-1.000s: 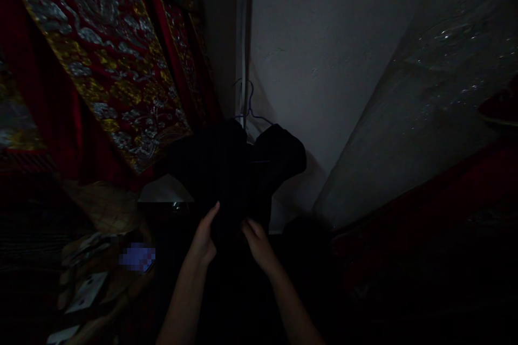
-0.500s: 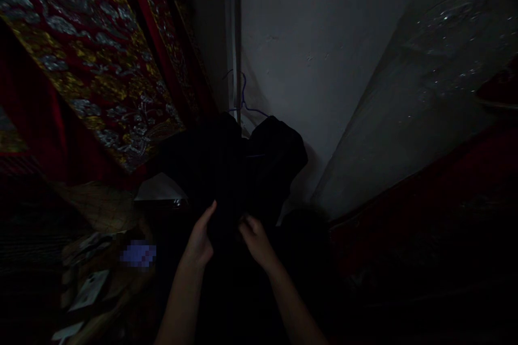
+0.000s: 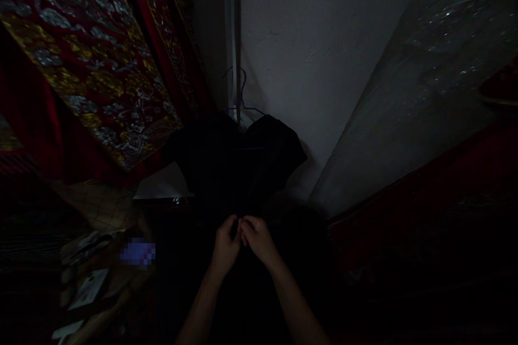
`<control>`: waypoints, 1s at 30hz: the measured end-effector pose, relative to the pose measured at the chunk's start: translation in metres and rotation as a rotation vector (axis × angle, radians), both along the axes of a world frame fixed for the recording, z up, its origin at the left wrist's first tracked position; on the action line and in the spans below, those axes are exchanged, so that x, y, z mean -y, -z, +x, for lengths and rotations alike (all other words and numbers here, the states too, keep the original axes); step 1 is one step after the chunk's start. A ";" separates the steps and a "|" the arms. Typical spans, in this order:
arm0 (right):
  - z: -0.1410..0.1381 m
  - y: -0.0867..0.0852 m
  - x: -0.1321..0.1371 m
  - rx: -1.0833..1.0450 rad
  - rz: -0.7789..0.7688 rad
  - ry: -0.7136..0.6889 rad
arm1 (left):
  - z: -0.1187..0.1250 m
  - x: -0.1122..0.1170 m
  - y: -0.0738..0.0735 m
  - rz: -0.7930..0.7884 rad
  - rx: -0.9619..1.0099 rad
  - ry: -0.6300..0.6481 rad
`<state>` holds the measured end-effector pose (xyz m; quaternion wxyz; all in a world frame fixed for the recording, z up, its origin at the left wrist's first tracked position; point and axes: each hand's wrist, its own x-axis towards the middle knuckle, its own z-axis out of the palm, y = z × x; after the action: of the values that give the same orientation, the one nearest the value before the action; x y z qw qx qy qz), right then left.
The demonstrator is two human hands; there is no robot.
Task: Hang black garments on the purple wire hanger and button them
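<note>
A black short-sleeved garment [image 3: 214,167] hangs by its shoulders from a thin purple hanger [image 3: 244,86], which is hooked at a narrow upright pole. At the garment's front, low in the middle of the view, my left hand [image 3: 227,245] and my right hand [image 3: 258,238] meet fingertip to fingertip. Both are closed in a pinch on the dark cloth. What lies exactly between the fingertips, cloth edge or fastening, is lost in the darkness.
Red cloth [image 3: 101,81] embroidered in gold and silver hangs at the left. Clear plastic sheeting [image 3: 404,81] slants down the right wall above dark red fabric. Lower left, a phone-like pale object [image 3: 89,287] lies near a checked cloth [image 3: 99,207].
My left hand has moved right and its fingers have closed beside those of my right hand. The garment's front and its sleeves have shifted slightly.
</note>
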<state>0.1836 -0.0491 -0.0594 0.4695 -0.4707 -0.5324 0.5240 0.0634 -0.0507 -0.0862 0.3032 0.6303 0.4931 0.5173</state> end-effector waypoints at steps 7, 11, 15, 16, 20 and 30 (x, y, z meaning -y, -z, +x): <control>0.022 -0.075 -0.042 -0.123 0.145 0.201 | 0.014 -0.002 -0.010 0.086 -0.093 -0.024; 0.025 -0.174 -0.097 -0.206 0.351 0.293 | 0.018 -0.017 0.007 0.083 -0.170 -0.010; 0.017 -0.222 -0.113 -0.197 0.447 0.251 | 0.014 -0.043 0.002 0.080 -0.205 0.045; 0.016 -0.222 -0.110 -0.186 0.468 0.236 | 0.012 -0.049 -0.009 0.088 -0.207 0.077; 0.016 -0.206 -0.095 -0.131 0.501 0.192 | 0.003 -0.069 -0.095 0.390 -0.154 0.083; 0.021 -0.201 -0.091 0.183 0.738 0.312 | 0.003 -0.097 -0.237 0.723 -0.309 -0.023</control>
<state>0.2044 0.0422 0.1420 0.6314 -0.3904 -0.6464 0.1764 0.0660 0.0465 0.1509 -0.0220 0.7613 0.3261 0.5600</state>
